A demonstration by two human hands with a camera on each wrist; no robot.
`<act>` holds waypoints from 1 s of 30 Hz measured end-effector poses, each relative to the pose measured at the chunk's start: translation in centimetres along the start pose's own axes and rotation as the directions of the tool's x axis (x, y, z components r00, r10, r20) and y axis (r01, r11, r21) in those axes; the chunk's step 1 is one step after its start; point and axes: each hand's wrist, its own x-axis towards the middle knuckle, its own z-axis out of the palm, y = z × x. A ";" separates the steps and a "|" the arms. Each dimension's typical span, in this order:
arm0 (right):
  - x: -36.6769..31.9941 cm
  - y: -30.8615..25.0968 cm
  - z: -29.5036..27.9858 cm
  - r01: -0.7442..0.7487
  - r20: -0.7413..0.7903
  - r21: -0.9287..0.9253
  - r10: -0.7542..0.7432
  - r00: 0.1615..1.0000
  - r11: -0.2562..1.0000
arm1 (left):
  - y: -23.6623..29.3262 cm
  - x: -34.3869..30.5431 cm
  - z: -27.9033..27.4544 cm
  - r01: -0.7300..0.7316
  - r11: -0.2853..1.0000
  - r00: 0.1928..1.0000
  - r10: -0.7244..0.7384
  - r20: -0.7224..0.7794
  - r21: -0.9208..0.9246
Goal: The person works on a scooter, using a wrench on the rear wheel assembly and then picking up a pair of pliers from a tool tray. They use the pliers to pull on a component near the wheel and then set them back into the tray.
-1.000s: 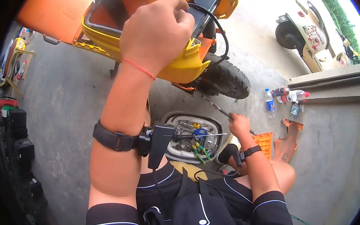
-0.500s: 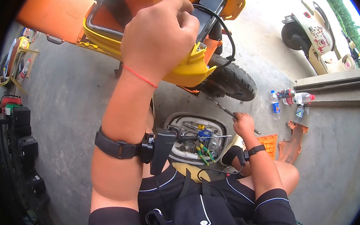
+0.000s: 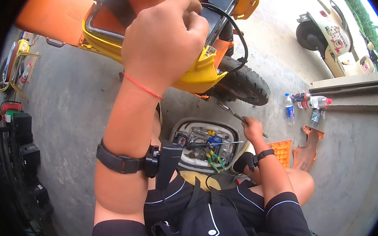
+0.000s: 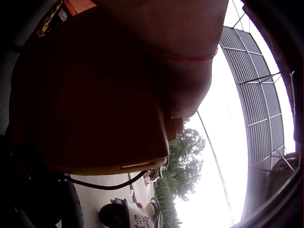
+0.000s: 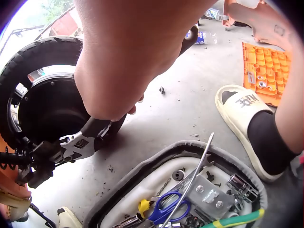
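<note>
Head view: little has changed over the last 1 second. The left forearm sits slightly further left than 0.5 seconds ago, so a round dark item point(image 3: 181, 139) now shows near the left edge of the tool tray point(image 5: 142, 183). Both hands keep nearly the same pose, which I judge to mean a steady hold, with no clear advance in the work.

The right hand point(image 3: 253, 129) grips a long-handled tool point(image 3: 237, 116), its fingers curled round the dark handle. The tool reaches beyond the tray's far right corner, its metal head near the rear wheel point(image 3: 251, 85); whether they touch I cannot tell.

The left hand point(image 3: 164, 40) is raised at the edge of the yellow body panel point(image 3: 199, 76). Its left wrist view is very dark, so I cannot tell whether those fingers grasp the panel or merely rest there.

Blue scissors point(image 5: 155, 216) and green-yellow handles point(image 5: 237, 219) lie in the tray on the floor.
</note>
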 end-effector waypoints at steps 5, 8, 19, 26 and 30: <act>1.8 0.7 2.4 -0.108 0.038 0.043 0.106 0.994 0.993 | 0.0 0.1 0.1 0.006 1.000 1.000 -0.006 -0.008 -0.015; 2.8 0.4 3.3 -0.157 0.145 0.075 0.145 0.979 0.985 | 0.0 0.2 0.2 0.007 1.000 1.000 -0.008 -0.021 -0.012; 4.7 0.1 5.5 -0.150 0.150 0.055 0.140 0.979 0.987 | 0.3 0.3 0.2 0.050 0.994 0.998 -0.053 -0.024 -0.101; 3.6 -2.1 2.8 -0.148 0.206 -0.040 0.153 0.966 0.988 | 1.1 0.2 -0.2 0.046 0.991 0.999 -0.045 0.009 -0.124; 2.7 -4.2 0.6 -0.183 0.251 -0.139 0.213 0.944 0.973 | 0.8 0.1 -0.3 0.057 0.992 0.998 -0.056 0.011 -0.116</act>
